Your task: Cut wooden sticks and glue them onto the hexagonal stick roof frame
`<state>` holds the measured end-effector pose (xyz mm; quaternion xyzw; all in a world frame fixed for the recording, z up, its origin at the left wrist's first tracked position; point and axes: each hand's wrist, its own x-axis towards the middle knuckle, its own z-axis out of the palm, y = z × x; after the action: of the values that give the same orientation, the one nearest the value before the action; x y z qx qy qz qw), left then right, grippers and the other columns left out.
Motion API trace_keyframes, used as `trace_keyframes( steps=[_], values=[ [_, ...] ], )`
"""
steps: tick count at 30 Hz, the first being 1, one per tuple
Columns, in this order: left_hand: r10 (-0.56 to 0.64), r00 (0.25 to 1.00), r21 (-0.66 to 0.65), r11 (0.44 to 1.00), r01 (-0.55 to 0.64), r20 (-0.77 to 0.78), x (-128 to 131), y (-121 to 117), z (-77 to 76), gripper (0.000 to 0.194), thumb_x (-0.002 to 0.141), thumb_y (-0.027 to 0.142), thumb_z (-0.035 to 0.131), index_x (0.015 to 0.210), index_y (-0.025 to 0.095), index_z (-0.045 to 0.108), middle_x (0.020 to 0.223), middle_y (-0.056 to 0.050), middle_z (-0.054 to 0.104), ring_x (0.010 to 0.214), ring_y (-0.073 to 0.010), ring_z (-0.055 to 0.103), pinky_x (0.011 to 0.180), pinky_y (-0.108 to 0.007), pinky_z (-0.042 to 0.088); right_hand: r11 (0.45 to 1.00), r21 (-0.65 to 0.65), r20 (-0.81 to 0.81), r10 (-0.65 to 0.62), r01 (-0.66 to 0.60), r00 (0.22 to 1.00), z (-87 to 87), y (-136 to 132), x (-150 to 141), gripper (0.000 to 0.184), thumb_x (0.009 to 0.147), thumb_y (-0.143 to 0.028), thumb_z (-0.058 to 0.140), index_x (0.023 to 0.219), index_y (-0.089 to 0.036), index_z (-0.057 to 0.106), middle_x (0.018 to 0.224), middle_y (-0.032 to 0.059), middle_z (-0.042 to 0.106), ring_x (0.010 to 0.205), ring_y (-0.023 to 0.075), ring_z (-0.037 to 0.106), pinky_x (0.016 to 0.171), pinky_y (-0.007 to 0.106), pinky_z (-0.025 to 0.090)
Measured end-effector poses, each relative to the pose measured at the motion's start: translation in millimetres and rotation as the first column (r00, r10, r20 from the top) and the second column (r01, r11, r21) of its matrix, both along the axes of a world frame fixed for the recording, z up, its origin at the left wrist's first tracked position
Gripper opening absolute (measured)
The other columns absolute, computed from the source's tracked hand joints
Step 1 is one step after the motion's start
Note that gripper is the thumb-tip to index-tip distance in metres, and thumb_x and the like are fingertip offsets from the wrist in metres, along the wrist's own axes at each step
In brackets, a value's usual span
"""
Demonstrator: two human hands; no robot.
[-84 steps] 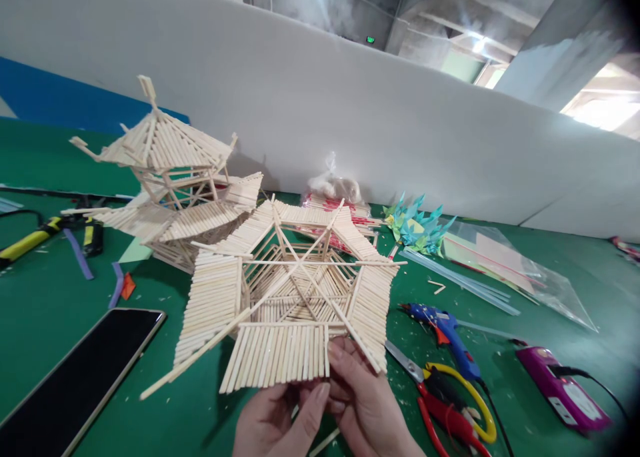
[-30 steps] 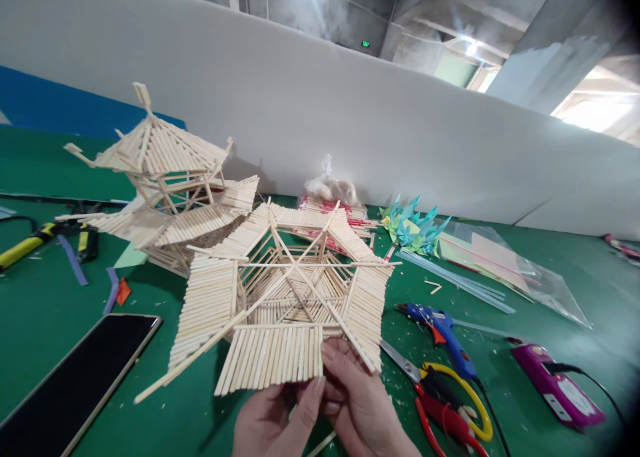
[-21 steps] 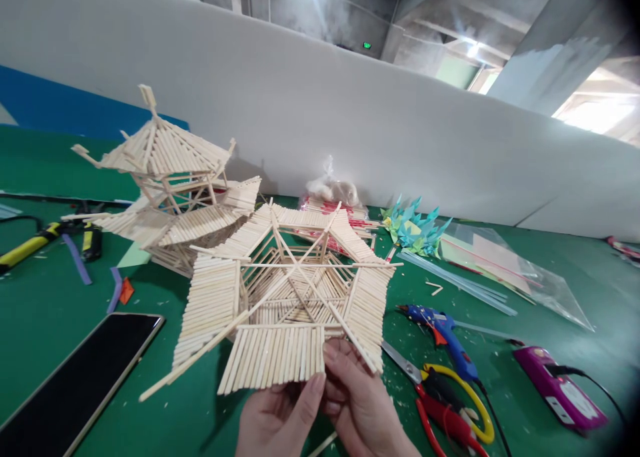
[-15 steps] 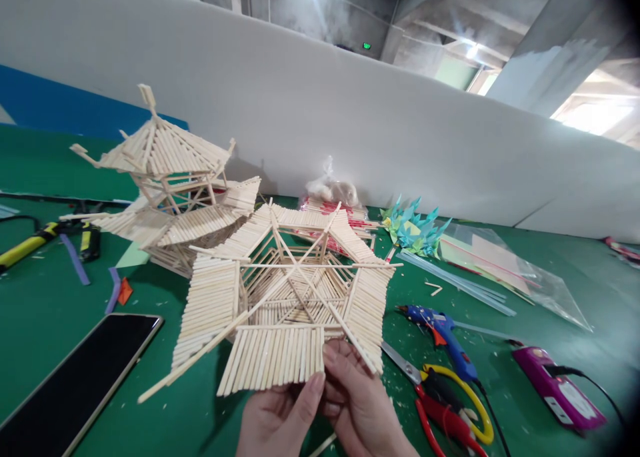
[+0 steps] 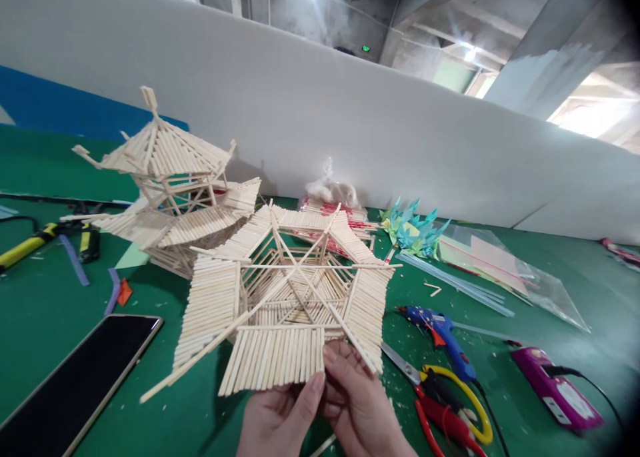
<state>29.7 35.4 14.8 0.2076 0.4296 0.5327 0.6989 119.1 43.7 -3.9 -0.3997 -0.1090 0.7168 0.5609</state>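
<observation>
A pavilion model of pale wooden sticks stands in front of me, its centre uncovered and crossed by long sticks. Its front roof panel is a row of sticks laid side by side. My left hand is closed at this panel's lower right corner, thumb on top and fingers underneath. My right hand pinches the outermost wooden stick at the panel's right edge. The two thumbs are close together, and the fingertips beneath are partly hidden. Behind on the left stands a taller stick pavilion with a pointed roof.
Right of my hands lie scissors, red-handled pliers, a blue glue gun and a purple device with a cable. A phone lies left. Behind are bagged sticks, a turquoise paper piece and clear glue sticks.
</observation>
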Motion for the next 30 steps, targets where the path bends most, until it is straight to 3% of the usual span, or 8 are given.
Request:
trace_keyframes(
  steps=[8,20,25,30],
  values=[
    [0.003,1.0,-0.007,1.0,-0.004,-0.023,0.1,0.7,0.8,0.028,0.049,0.022,0.081,0.076,0.019,0.075,0.077,-0.008,0.077,0.079,-0.028,0.068,0.072,-0.033,0.055,1.0,-0.023,0.001,-0.012,0.012,1.0,1.7,-1.3,-1.4,0.03,0.05,-0.033,0.08,0.058,-0.014,0.059,0.043,-0.0075,0.044,0.034,-0.0001,0.025,0.036,0.014,0.017],
    [-0.05,0.999,0.022,0.999,0.05,-0.005,-2.3,0.0,-3.7,0.022,0.058,0.027,0.075,0.078,0.018,0.075,0.073,-0.007,0.076,0.074,-0.0248,0.068,0.069,-0.03,0.055,1.0,-0.002,-0.051,-0.011,0.011,0.999,0.7,-0.3,-1.4,0.028,0.053,-0.03,0.08,0.059,-0.013,0.059,0.042,-0.0079,0.045,0.033,-0.0015,0.024,0.034,0.012,0.015],
    [0.04,0.999,0.003,0.999,-0.04,0.019,1.1,0.3,-6.7,0.031,0.053,0.029,0.078,0.083,0.02,0.074,0.08,-0.007,0.076,0.081,-0.0254,0.067,0.078,-0.033,0.051,0.999,0.029,-0.089,0.039,-0.036,0.995,-1.6,0.7,-0.1,0.027,0.055,-0.031,0.079,0.058,-0.014,0.058,0.04,-0.0076,0.046,0.031,-0.0018,0.025,0.032,0.011,0.016],
    [0.039,0.999,-0.003,0.999,-0.039,-0.006,-0.3,0.1,-7.8,0.03,0.052,0.032,0.078,0.079,0.019,0.075,0.071,-0.007,0.076,0.069,-0.0241,0.068,0.067,-0.031,0.055,0.998,0.054,-0.108,0.05,-0.045,0.993,-1.0,3.6,-1.3,0.028,0.053,-0.032,0.079,0.059,-0.013,0.059,0.039,-0.0089,0.044,0.03,-0.0022,0.023,0.031,0.011,0.014]
  ],
)
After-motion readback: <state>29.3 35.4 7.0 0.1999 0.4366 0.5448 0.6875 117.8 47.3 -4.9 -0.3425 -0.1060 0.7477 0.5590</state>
